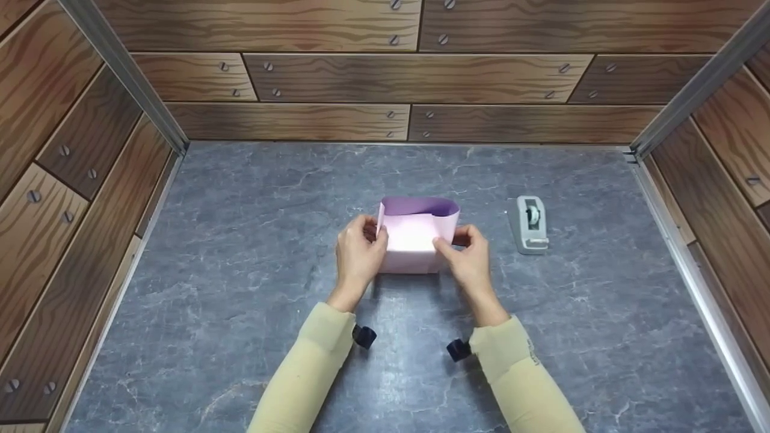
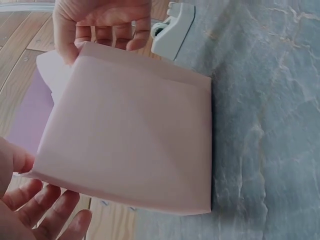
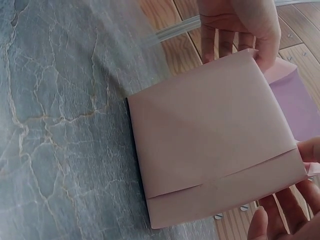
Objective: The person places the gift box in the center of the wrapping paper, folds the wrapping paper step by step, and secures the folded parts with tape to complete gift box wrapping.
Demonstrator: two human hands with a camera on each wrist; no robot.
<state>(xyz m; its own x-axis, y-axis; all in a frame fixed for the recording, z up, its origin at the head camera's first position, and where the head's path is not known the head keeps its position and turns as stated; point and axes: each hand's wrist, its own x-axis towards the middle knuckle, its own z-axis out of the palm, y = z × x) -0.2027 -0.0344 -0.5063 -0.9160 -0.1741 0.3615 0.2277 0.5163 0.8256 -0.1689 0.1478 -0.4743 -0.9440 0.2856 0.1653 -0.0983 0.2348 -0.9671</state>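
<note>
A pink paper bag, purple on the inside, stands on the grey table with its top open. Its front wall bends at a crease, and in the right wrist view an overlapping seam runs across the paper. My left hand pinches the left side at the crease, thumb in front and fingers behind. On the opposite side, my right hand pinches the paper the same way. The left wrist view shows both the left hand and the right hand at the creased corners.
A pale grey tape dispenser with a roll in it stands to the right of the paper bag. Wood-patterned walls close off the back and sides, with metal rails along the table's edges.
</note>
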